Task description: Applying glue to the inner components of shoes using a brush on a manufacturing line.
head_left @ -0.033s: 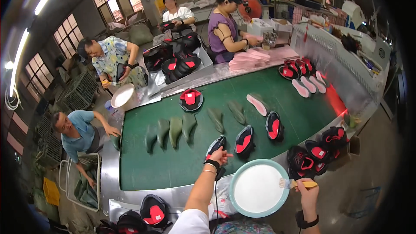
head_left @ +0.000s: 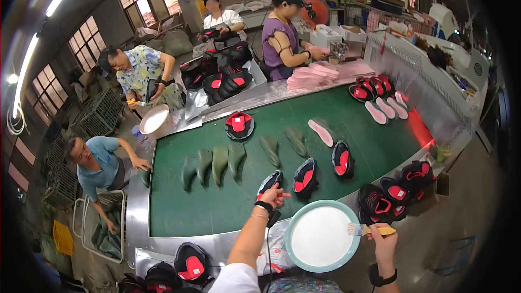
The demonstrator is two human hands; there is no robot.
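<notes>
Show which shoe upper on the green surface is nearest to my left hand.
The shoe upper at the left end of the near row of three: your left hand overlaps it in view; all others lie clear.

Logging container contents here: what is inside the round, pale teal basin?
The basin holds a smooth white substance; a flat, yellow-handled brush overlaps its right rim. The basin's bottom is covered by the white and cannot be seen.
</notes>
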